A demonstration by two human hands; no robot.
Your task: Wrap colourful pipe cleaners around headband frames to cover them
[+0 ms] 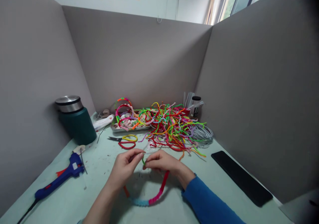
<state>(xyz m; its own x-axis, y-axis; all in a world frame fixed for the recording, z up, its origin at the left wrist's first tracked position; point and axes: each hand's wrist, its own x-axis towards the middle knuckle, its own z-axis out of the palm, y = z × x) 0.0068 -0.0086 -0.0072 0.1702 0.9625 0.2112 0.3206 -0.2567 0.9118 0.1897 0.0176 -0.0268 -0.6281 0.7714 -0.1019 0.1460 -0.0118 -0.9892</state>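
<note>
Between my hands is a hoop [142,202] wrapped in fuzzy pipe cleaner, with orange, light blue, pink and red sections curving below them. My left hand [126,167] is closed in a pinch at the hoop's upper left, thumb against the forefinger. Opposite it, my right hand [161,161] pinches a short green pipe cleaner [143,161] at the gap between the hands. Fingers hide where the green piece meets the hoop. Just beyond my hands lie scissors [123,141] with one yellow and one red handle loop.
A tangled pile of coloured pipe cleaners [171,127] lies at the back, beside a metal tray [132,130] holding finished-looking hoops. Grey wire coil [203,136] sits right of it. Left are a green flask [78,126] and blue glue gun [59,179]; right, a black flat slab [240,177]. Partitions surround the table.
</note>
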